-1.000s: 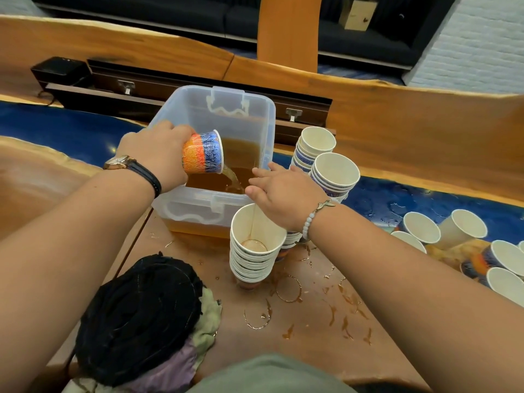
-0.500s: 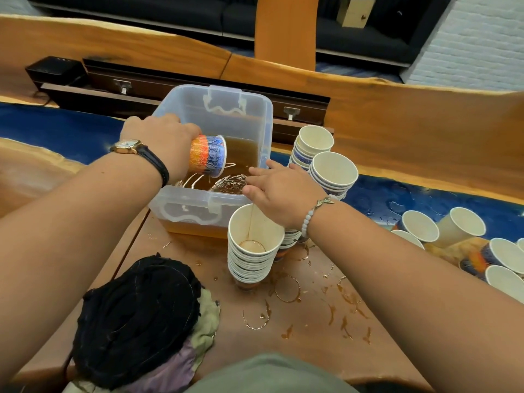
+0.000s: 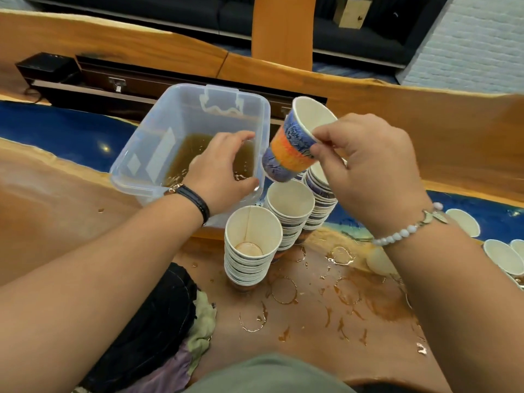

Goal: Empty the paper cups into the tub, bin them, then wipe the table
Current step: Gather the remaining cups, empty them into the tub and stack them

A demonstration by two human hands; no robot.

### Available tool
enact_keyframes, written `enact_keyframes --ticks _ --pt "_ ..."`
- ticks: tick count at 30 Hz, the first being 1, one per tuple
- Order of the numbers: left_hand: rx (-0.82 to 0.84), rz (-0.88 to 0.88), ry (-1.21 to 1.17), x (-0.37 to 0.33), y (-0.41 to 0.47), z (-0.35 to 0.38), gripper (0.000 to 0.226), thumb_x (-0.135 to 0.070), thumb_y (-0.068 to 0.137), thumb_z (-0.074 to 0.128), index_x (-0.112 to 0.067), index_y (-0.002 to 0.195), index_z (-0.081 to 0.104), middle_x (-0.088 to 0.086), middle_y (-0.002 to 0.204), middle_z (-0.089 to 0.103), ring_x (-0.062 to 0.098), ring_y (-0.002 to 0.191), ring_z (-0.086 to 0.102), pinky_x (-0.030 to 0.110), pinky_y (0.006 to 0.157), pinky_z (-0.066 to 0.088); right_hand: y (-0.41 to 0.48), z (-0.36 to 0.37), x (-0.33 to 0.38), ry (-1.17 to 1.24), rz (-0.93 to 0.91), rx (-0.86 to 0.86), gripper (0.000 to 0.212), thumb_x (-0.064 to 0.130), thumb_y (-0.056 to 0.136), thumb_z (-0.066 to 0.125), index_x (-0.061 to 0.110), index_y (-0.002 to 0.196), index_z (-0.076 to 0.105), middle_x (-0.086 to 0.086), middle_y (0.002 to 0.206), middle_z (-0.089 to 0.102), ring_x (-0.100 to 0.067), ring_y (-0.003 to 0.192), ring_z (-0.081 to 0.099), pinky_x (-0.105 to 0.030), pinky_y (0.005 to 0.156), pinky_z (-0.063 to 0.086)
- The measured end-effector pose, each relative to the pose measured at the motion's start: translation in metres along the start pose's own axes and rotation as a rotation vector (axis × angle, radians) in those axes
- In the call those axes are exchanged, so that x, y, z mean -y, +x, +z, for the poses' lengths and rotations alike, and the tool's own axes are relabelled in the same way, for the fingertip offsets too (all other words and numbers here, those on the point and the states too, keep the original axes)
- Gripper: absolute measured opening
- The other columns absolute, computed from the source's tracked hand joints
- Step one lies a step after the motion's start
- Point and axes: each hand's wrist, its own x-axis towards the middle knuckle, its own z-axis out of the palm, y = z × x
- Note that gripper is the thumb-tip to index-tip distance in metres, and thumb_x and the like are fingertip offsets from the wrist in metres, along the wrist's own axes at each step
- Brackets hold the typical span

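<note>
A clear plastic tub (image 3: 128,177) holds brown liquid at the table's far side. My left hand (image 3: 221,173) hangs over its near right corner, fingers loosely curved and holding nothing. My right hand (image 3: 365,171) pinches an orange-and-blue paper cup (image 3: 292,143), tilted with its mouth up and away, above the stacks. Three stacks of nested paper cups stand just right of the tub: a near stack (image 3: 251,251), a middle stack (image 3: 289,208) and a far stack (image 3: 321,194) partly hidden by the held cup.
Brown rings and splashes (image 3: 283,290) cover the wooden table in front of the stacks. A pile of dark and pale cloths (image 3: 158,321) lies at the near left. Loose paper cups (image 3: 502,255) lie at the right edge.
The cup that my left hand tipped over the tub is now in my right hand, lifted above the stacks. My right hand left the stack; my left hand is empty.
</note>
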Motion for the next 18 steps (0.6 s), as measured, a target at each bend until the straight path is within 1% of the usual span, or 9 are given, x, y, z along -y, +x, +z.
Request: enact_keyframes --ticks 2,5,6,8,10,13,14,16,18 --pt "-0.022 -0.022 0.118 0.003 -0.002 0.007 0.065 -0.038 0.085 0.067 -0.025 0.142 0.038 0.002 0.138 0.045 0.022 0.124 0.046 0.048 0.103 0.04 -0.009 -0.007 -0.003 -0.031 -0.014 0.006 0.014 0.017 0.083 0.058 0.012 0.086 0.072 -0.005 0.078 0.066 -0.031 0.074 0.058 -0.025 0.064 0.031" --pt "0.005 -0.03 0.282 -0.002 -0.002 0.013 0.058 -0.048 0.093 0.051 -0.026 0.144 0.036 0.001 0.143 0.044 0.022 0.129 0.043 0.05 0.111 0.03 -0.022 -0.006 -0.003 -0.019 -0.068 0.024 0.015 0.015 0.082 0.059 0.01 0.085 0.073 -0.006 0.077 0.067 -0.032 0.073 0.058 -0.025 0.064 0.036" --pt "0.023 -0.042 0.316 -0.005 -0.002 0.013 0.056 -0.051 0.094 0.046 -0.026 0.144 0.035 0.0 0.144 0.043 0.022 0.131 0.042 0.05 0.113 0.027 -0.026 -0.003 -0.003 -0.009 -0.086 0.036 0.015 0.014 0.081 0.059 0.009 0.084 0.073 -0.007 0.076 0.067 -0.032 0.073 0.058 -0.027 0.063 0.041" --pt "0.059 -0.051 0.367 -0.006 -0.001 0.015 0.056 -0.053 0.096 0.038 -0.025 0.144 0.035 0.001 0.145 0.042 0.022 0.133 0.04 0.05 0.114 0.023 -0.032 0.007 -0.004 0.006 -0.113 0.059 0.014 0.01 0.079 0.061 0.006 0.083 0.074 -0.009 0.074 0.066 -0.034 0.071 0.058 -0.034 0.059 0.05" --pt "0.085 -0.051 0.397 -0.005 0.0 0.016 0.056 -0.055 0.096 0.033 -0.025 0.144 0.035 0.001 0.146 0.042 0.023 0.133 0.04 0.051 0.114 0.024 -0.04 0.021 -0.007 0.003 -0.137 0.089 0.015 0.004 0.075 0.067 0.007 0.086 0.075 -0.008 0.073 0.066 -0.034 0.071 0.059 -0.038 0.054 0.052" --pt "0.109 -0.052 0.422 -0.004 0.001 0.017 0.056 -0.056 0.096 0.031 -0.026 0.144 0.036 0.001 0.146 0.043 0.023 0.133 0.04 0.052 0.113 0.025 -0.057 0.043 -0.013 -0.033 -0.156 0.18 0.036 -0.007 0.063 0.079 0.009 0.095 0.075 -0.007 0.078 0.067 -0.032 0.074 0.062 -0.035 0.052 0.051" --pt "0.118 -0.055 0.424 -0.003 0.002 0.017 0.056 -0.057 0.096 0.031 -0.026 0.144 0.036 0.001 0.146 0.043 0.023 0.133 0.04 0.052 0.113 0.025 -0.064 0.048 -0.014 -0.023 -0.16 0.193 0.04 -0.009 0.063 0.078 0.009 0.098 0.074 -0.008 0.082 0.068 -0.032 0.077 0.063 -0.036 0.054 0.054" --pt "0.134 -0.067 0.426 -0.003 0.003 0.017 0.057 -0.057 0.096 0.03 -0.026 0.144 0.037 0.001 0.145 0.043 0.024 0.133 0.041 0.052 0.113 0.025 -0.074 0.05 -0.019 0.037 -0.138 0.144 0.037 -0.007 0.072 0.069 0.006 0.106 0.071 -0.011 0.095 0.068 -0.031 0.087 0.063 -0.038 0.066 0.056" --pt "0.151 -0.078 0.428 -0.003 0.003 0.017 0.056 -0.057 0.096 0.03 -0.027 0.143 0.037 0.001 0.145 0.043 0.024 0.132 0.041 0.053 0.113 0.026 -0.083 0.044 -0.029 0.093 -0.069 -0.02 0.03 0.0 0.081 0.058 0.003 0.107 0.071 -0.013 0.1 0.067 -0.028 0.093 0.059 -0.033 0.079 0.049"
